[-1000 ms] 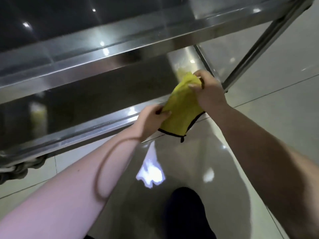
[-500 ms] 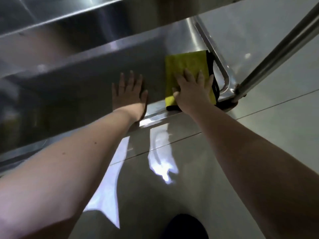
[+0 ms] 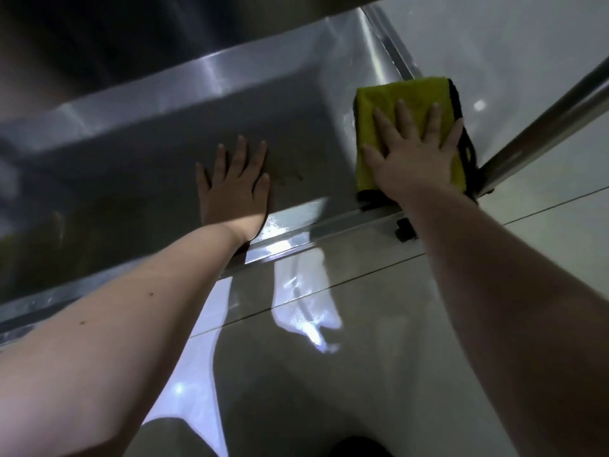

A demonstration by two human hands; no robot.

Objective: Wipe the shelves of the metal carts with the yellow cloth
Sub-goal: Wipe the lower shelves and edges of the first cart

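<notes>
The yellow cloth (image 3: 389, 97), folded and edged in black, lies flat on the lower shelf (image 3: 296, 133) of the metal cart, in its right front corner. My right hand (image 3: 412, 153) presses down on the cloth with straight, spread fingers. My left hand (image 3: 234, 189) rests flat on the bare steel of the same shelf, about a hand's width left of the cloth, fingers straight. Part of the cloth's near edge is hidden under my right palm.
The cart's upper shelf (image 3: 164, 24) overhangs at the top of the view. A round steel post (image 3: 543, 117) rises at the right corner. The raised front rim (image 3: 296, 239) runs below my wrists. Glossy floor tiles (image 3: 362, 324) lie beneath.
A second ago both hands held the cloth bunched above the shelf rim. Now the cloth lies flat in the corner under my right hand, and my left hand lies flat on the shelf.
</notes>
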